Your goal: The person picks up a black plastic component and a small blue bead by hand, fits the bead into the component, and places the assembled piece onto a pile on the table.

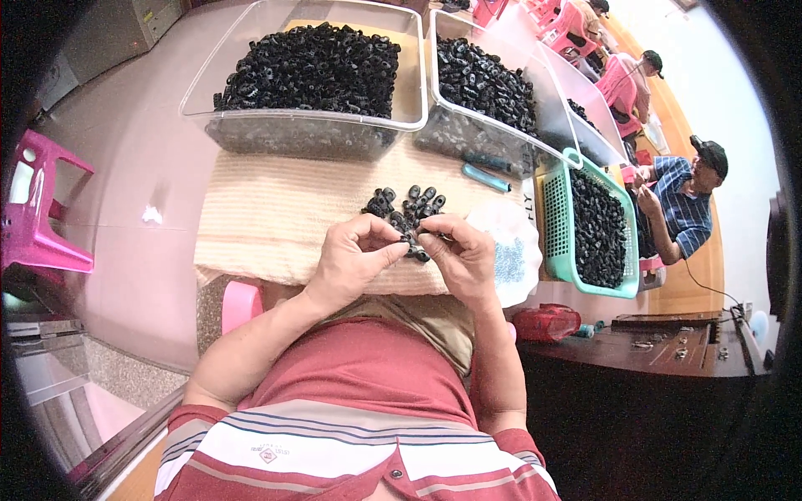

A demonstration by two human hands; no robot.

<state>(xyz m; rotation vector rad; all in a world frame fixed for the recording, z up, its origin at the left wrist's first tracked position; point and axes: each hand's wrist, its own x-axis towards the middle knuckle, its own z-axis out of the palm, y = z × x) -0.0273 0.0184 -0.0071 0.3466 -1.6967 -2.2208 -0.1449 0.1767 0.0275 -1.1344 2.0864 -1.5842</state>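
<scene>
Pinching, seemingly, a black part (407, 238) in left fingers (386, 254) and right fingers (436, 247); likely mid-batch, with loose parts (408, 219) just beyond; cannot tell finished from unfinished.

Small black parts (399, 220), rounded, some oval, lying in 1 loose cluster on striped cloth (276, 200), around fingers (368, 225).

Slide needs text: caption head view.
Left hand and right hand close together at small black parts on a striped cloth, clear bins beyond.
</scene>
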